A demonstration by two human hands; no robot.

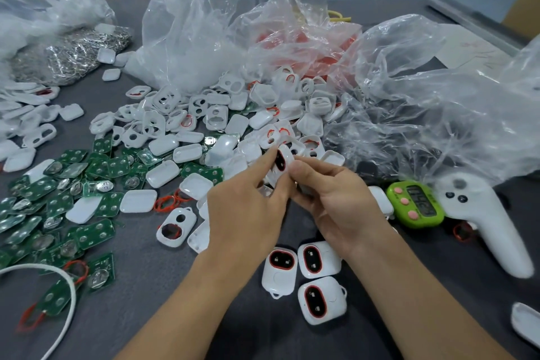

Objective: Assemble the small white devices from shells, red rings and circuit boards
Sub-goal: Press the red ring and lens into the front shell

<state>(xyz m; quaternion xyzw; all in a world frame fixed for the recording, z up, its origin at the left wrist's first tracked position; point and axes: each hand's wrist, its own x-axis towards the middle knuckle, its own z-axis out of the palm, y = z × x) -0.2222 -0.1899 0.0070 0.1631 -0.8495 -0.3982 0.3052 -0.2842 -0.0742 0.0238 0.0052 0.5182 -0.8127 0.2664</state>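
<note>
The left hand (pixel 248 207) and right hand (pixel 336 202) both pinch one white device (pixel 288 155) just above the near edge of the shell pile, fingers curled round it; I'd press evenly around the red ring (pixel 276 162) until flush

Left grip (pixel 245 213) meets right grip (pixel 336 202), both pinching.

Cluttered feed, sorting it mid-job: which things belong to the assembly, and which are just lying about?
Job: unfinished device held by left hand and right hand, three finished devices, white shells, green circuit boards, red rings.
Lying about: green timer, white controller, white cord.
</note>
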